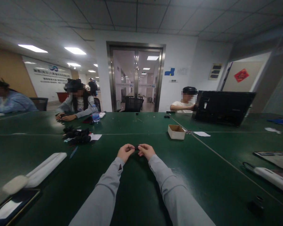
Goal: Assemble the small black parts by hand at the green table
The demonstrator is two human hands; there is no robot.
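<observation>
Both my arms in grey sleeves reach out over the green table (202, 175). My left hand (124, 152) and my right hand (146, 151) meet fingertip to fingertip, pinched on a small black object (136, 147) held between them just above the tabletop. The object is too small to name. A small open cardboard box (176, 131) stands a little beyond and right of my right hand. A pile of black items (77, 136) with a white paper lies beyond and left of my left hand.
A white bar (46, 167) and a phone (13, 207) lie at the near left. A power strip (272, 177) sits at right. A black case (223, 106) stands far right, a person behind it. Two more people sit far left, with a water bottle (95, 114).
</observation>
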